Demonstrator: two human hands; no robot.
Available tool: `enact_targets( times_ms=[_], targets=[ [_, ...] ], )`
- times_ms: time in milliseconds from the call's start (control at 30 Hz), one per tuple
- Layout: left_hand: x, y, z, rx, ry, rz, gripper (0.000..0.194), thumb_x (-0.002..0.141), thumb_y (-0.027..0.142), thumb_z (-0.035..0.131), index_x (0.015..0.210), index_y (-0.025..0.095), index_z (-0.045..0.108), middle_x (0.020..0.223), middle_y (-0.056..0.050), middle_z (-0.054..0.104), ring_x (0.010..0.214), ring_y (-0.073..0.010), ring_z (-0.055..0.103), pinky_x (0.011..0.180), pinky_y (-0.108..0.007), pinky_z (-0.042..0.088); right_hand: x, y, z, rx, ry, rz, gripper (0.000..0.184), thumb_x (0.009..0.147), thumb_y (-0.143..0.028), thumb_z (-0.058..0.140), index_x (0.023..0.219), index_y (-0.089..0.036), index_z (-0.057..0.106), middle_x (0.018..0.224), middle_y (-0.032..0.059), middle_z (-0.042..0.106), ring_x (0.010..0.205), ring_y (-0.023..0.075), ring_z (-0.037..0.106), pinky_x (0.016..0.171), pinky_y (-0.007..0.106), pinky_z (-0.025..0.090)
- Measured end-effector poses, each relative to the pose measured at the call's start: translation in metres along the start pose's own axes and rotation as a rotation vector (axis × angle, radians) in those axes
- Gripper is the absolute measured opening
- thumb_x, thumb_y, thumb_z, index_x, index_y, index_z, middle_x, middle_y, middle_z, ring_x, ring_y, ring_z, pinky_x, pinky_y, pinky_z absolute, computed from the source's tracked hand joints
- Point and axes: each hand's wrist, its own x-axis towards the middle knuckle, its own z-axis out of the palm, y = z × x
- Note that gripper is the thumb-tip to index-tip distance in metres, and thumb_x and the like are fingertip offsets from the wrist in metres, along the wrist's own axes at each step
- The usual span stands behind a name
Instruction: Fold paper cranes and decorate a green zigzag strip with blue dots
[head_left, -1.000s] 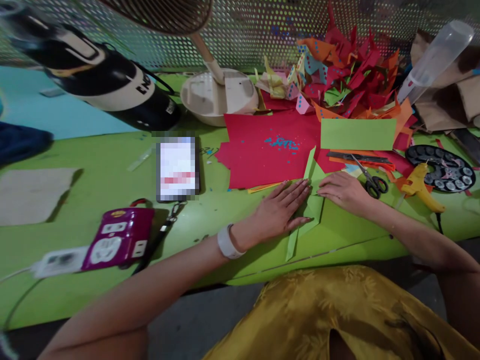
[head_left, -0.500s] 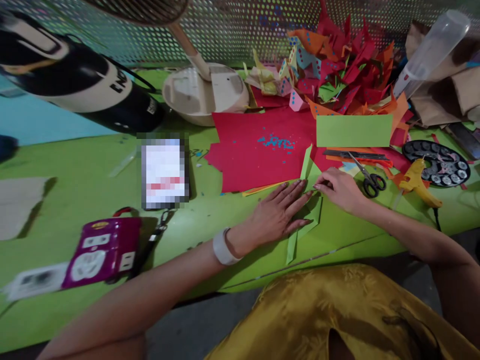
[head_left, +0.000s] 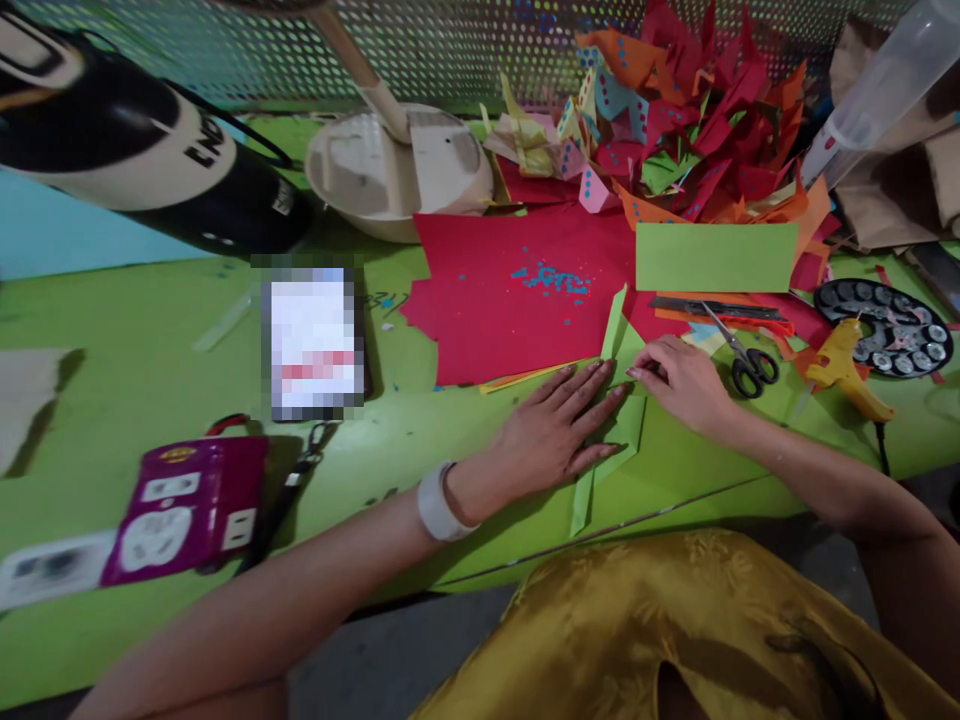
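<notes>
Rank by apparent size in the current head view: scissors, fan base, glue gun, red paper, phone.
Largest to smallest:
1. Red paper
2. Fan base
3. Phone
4. Glue gun and scissors: too alike in extent to rank.

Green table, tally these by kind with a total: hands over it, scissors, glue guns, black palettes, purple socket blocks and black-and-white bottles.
Hands: 2, left hand and right hand
Scissors: 1
Yellow glue gun: 1
Black palette: 1
Purple socket block: 1
Black-and-white bottle: 1
Total: 7
</notes>
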Motion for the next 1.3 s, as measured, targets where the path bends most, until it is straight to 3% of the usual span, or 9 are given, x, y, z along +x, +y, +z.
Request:
enact_targets(
  times_ms=[167, 367, 533, 733, 1000, 1200, 1300],
  targets=[
    [-0.002, 0.004, -0.003, -0.021, 0.062, -0.061, 0.058, 0.097, 0.050, 0.047, 0.143, 0.014, 0.049, 0.155, -0.021, 0.039, 0.143, -0.0348, 0.038, 0.114, -0.051, 0.037, -0.001, 0.000, 0.002, -0.024, 0.003, -0.002, 0.010, 0.095, -0.025, 0.056, 0.091, -0.019, 0.063, 0.092, 0.0062, 0.067, 0.081, 0.0193, 0.061, 0.076, 0.034, 0.042],
    [-0.003, 0.008, -0.010, 0.058, 0.146, -0.033, 0.039, 0.096, 0.039, 0.052, 0.124, 0.014, 0.064, 0.131, -0.019, 0.064, 0.120, -0.0310, 0.062, 0.105, -0.048, 0.049, -0.001, -0.001, 0.000, -0.038, -0.010, -0.015, 0.010, 0.096, -0.026, 0.056, 0.093, -0.019, 0.063, 0.092, 0.0061, 0.068, 0.080, 0.0189, 0.060, 0.075, 0.033, 0.042],
    [-0.002, 0.009, -0.014, 0.091, 0.189, -0.044, 0.032, 0.094, 0.031, 0.055, 0.119, 0.014, 0.063, 0.116, -0.017, 0.070, 0.105, -0.0292, 0.067, 0.087, -0.042, 0.059, -0.001, -0.002, -0.001, -0.045, -0.018, -0.009, 0.010, 0.096, -0.025, 0.056, 0.093, -0.019, 0.063, 0.093, 0.0068, 0.068, 0.081, 0.0196, 0.060, 0.076, 0.034, 0.041],
    [-0.001, 0.012, -0.015, 0.107, 0.239, -0.080, 0.023, 0.091, 0.024, 0.054, 0.110, 0.015, 0.064, 0.109, -0.014, 0.072, 0.097, -0.0271, 0.069, 0.074, -0.038, 0.060, -0.001, -0.001, 0.001, -0.032, -0.030, -0.008, 0.010, 0.095, -0.026, 0.056, 0.093, -0.019, 0.063, 0.092, 0.0064, 0.067, 0.080, 0.0187, 0.059, 0.076, 0.034, 0.042],
    [-0.002, 0.010, -0.013, 0.046, 0.204, -0.079, 0.031, 0.090, 0.022, 0.053, 0.119, 0.020, 0.065, 0.111, -0.013, 0.070, 0.098, -0.0274, 0.067, 0.080, -0.041, 0.057, -0.002, 0.001, 0.003, -0.043, 0.001, -0.038, 0.013, 0.097, -0.028, 0.052, 0.094, -0.020, 0.063, 0.093, 0.0066, 0.067, 0.081, 0.0191, 0.060, 0.076, 0.034, 0.042],
    [0.000, 0.009, -0.010, 0.053, 0.196, -0.070, 0.035, 0.094, 0.031, 0.053, 0.122, 0.013, 0.063, 0.121, -0.018, 0.067, 0.104, -0.0309, 0.065, 0.084, -0.044, 0.056, -0.002, 0.000, 0.002, -0.043, -0.019, -0.023, 0.010, 0.096, -0.027, 0.055, 0.094, -0.020, 0.062, 0.094, 0.0064, 0.068, 0.082, 0.0198, 0.061, 0.077, 0.034, 0.042],
    [0.000, 0.008, -0.008, 0.013, 0.181, -0.078, 0.038, 0.095, 0.030, 0.051, 0.129, 0.017, 0.059, 0.126, -0.016, 0.065, 0.110, -0.0300, 0.063, 0.090, -0.044, 0.054, -0.001, 0.000, 0.002, -0.044, -0.012, -0.029, 0.010, 0.095, -0.027, 0.056, 0.094, -0.020, 0.062, 0.094, 0.0064, 0.068, 0.083, 0.0201, 0.061, 0.078, 0.034, 0.042]
  ],
)
